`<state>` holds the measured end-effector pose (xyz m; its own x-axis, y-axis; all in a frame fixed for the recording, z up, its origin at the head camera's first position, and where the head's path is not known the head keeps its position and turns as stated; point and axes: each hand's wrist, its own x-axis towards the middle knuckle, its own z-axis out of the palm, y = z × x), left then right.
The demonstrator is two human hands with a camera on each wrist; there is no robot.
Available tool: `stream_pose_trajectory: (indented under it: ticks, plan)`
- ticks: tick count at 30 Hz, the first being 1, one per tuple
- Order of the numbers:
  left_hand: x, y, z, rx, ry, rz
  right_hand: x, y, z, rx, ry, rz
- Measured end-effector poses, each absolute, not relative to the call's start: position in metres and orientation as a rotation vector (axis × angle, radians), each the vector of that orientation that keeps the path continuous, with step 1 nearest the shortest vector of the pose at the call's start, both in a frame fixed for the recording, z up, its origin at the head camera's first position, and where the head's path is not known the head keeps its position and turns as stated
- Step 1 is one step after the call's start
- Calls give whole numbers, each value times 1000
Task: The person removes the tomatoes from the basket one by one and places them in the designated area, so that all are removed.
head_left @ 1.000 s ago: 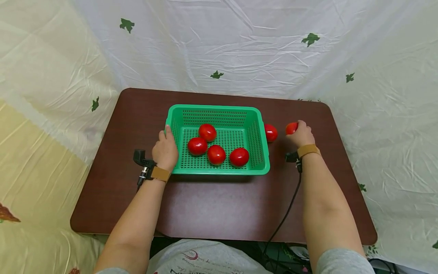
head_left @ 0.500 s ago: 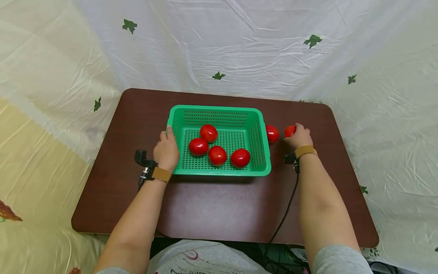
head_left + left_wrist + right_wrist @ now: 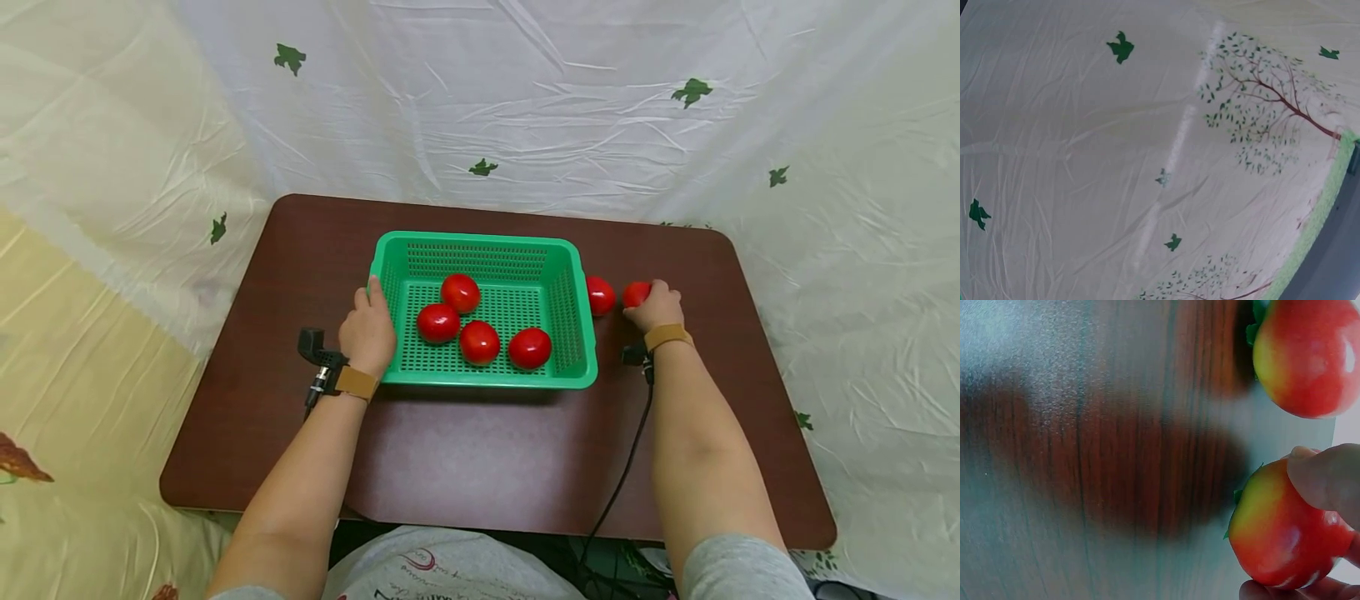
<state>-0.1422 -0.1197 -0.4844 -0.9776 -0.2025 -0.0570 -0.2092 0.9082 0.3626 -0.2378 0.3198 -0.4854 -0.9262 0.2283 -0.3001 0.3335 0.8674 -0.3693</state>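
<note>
In the head view, a green plastic basket (image 3: 480, 379) stands mid-table with several red tomatoes inside, one tomato (image 3: 530, 348) near its right front. My left hand (image 3: 366, 333) rests at the basket's left rim, its visible fingers pointing forward; its thumb is hidden. To the right of the basket, my right hand (image 3: 657, 307) holds a tomato (image 3: 1285, 528) between thumb and fingers. Yellow and green patches show on this tomato in the right wrist view. Another tomato (image 3: 600, 296) lies between it and the basket's right side. The left wrist view shows no hand.
The brown table (image 3: 465, 467) has rounded corners. Pale sheets (image 3: 480, 100) with leaf prints hang behind and around it. A black cable (image 3: 626, 467) runs from the right wrist camera over the table's front edge.
My right hand has moved slightly left and toward me with its tomato, closing the gap to the tomato beside the basket. The left hand stays at the rim.
</note>
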Motion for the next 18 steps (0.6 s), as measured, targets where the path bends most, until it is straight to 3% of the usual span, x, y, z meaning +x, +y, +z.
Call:
stream_pose_trajectory:
  ticks: [18]
  plan:
    - [-142, -120, -486, -343, 3056, 600, -238, 316, -497, 476, 2792, -585]
